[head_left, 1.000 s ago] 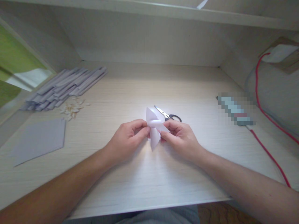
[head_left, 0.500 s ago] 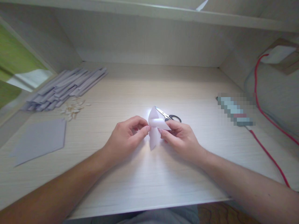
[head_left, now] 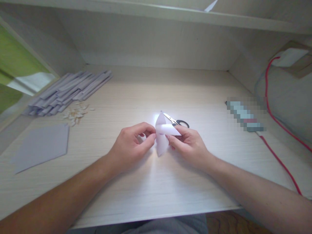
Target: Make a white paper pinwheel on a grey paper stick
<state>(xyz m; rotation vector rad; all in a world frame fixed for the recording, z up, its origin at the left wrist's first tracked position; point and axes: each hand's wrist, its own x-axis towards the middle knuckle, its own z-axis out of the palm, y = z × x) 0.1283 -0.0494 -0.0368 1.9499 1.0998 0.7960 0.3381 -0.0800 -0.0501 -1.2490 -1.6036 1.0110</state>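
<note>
Between my hands is a small sheet of white paper (head_left: 161,130), partly curled, with one corner pointing away from me and one toward me. My left hand (head_left: 135,139) pinches its left side between thumb and forefinger. On the other side my right hand (head_left: 188,141) grips the curled right part with thumb and fingers. Just behind the paper lies a pair of scissors (head_left: 175,121) with black handles, its blades pointing to the far left and partly covered by the paper.
Rolled paper tubes (head_left: 70,91) are piled at the back left, with small pale scraps (head_left: 76,113) beside them. A stack of paper sheets (head_left: 44,146) lies at the left. A blurred-out phone-like object (head_left: 245,115) with a red cable (head_left: 280,165) is at the right. A shelf (head_left: 156,13) spans above.
The curled right part of the paper has flattened and shifted slightly to the right. Both hands stay in nearly the same place, still on the paper.
</note>
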